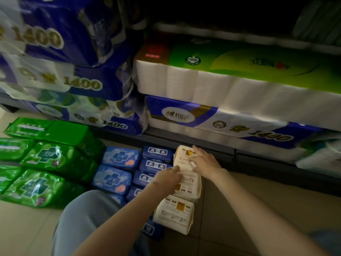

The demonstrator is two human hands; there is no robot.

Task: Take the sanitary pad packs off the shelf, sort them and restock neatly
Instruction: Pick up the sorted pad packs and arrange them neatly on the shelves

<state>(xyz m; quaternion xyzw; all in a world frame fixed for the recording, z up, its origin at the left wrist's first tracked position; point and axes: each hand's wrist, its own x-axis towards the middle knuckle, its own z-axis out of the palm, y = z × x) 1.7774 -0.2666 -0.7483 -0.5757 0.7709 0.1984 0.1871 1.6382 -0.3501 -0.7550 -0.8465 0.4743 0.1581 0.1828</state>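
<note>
Hands (167,179) (203,160) press cream packs (184,159) beside blue packs (156,166).

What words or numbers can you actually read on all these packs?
"1400": blue toilet-roll packs, in gold.
"100": round seal on the green-topped roll pack, seen upside down.
Blue oval logo on the lower roll pack: too blurred.
Print on green, blue and cream pad packs: too small.
</note>
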